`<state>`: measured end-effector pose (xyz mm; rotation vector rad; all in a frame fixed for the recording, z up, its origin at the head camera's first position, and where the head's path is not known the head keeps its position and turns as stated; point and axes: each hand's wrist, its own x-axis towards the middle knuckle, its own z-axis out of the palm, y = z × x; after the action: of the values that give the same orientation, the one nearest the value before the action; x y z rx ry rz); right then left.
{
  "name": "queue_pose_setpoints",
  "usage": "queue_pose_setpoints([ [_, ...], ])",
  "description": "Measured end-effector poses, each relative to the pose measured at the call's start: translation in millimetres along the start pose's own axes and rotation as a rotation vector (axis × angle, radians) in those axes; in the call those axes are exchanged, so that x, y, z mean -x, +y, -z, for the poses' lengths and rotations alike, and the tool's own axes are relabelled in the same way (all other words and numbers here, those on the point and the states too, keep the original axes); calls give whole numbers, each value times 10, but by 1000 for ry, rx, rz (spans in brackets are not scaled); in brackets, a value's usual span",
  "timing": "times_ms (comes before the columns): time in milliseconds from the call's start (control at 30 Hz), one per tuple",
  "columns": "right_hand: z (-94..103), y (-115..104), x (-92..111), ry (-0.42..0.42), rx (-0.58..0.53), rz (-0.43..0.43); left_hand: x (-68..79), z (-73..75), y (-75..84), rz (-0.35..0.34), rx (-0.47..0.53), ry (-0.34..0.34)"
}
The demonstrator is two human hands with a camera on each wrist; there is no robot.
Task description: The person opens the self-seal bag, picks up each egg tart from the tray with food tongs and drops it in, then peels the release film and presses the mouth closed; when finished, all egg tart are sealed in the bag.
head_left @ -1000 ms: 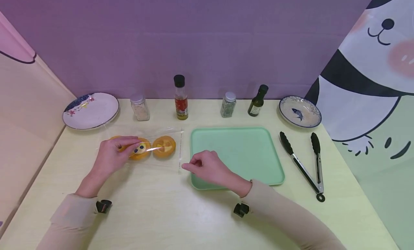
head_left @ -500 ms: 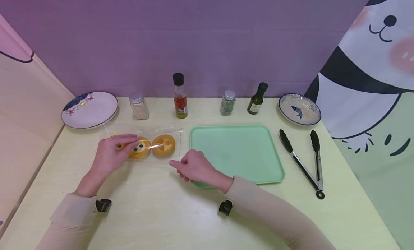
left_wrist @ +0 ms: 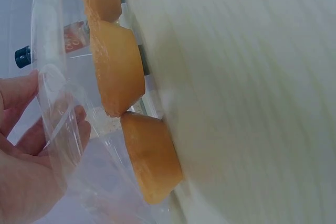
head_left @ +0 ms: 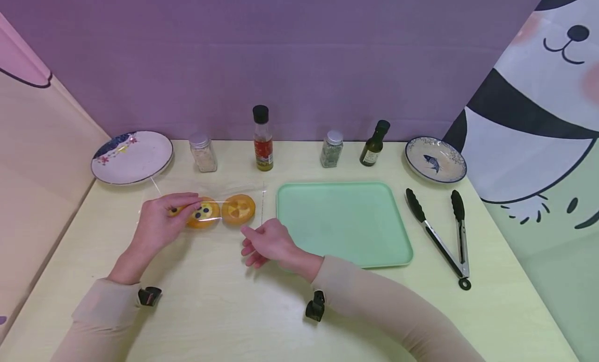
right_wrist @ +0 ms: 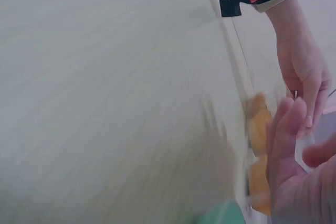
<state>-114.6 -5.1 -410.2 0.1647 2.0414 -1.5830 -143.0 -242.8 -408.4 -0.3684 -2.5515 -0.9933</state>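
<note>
My left hand (head_left: pixel 159 224) pinches the upper film of a clear plastic bag (left_wrist: pixel 50 40) at the left of the table. In a row inside the bag lie three round golden tarts. The right one (head_left: pixel 238 209) has a wedge pattern, the middle one (head_left: pixel 204 214) dark blue dots; the left one (head_left: pixel 174 211) is mostly hidden behind my left hand. My right hand (head_left: pixel 269 242) is beside the bag's lower right corner, fingers spread and loosely bent, holding nothing. Whether it touches the film I cannot tell.
Right of the bag lies a green tray (head_left: pixel 343 224), then black-tipped tongs (head_left: pixel 442 242). Along the back stand a floral plate (head_left: pixel 133 159), a pink-filled jar (head_left: pixel 203 154), a red-labelled bottle (head_left: pixel 263 143), a herb jar (head_left: pixel 331 150), a dark bottle (head_left: pixel 374 143) and a fish-patterned dish (head_left: pixel 435 160).
My right hand has moved left from the tray's edge toward the bag's right end, and its fingers have opened out. My left hand stays in place, still pinching the bag.
</note>
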Motion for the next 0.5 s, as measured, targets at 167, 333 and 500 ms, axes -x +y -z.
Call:
queue_pose_setpoints([
  [167, -103, -5, -34, 61, -124, -68, 4, 18, 14, -16, -2, 12],
  [333, -158, 7, -65, 66, -296, -124, 17, 31, 44, -38, -13, 34],
  [500, -168, 11, -95, 65, -412, -155, 32, 34, 51, -23, -8, 18],
])
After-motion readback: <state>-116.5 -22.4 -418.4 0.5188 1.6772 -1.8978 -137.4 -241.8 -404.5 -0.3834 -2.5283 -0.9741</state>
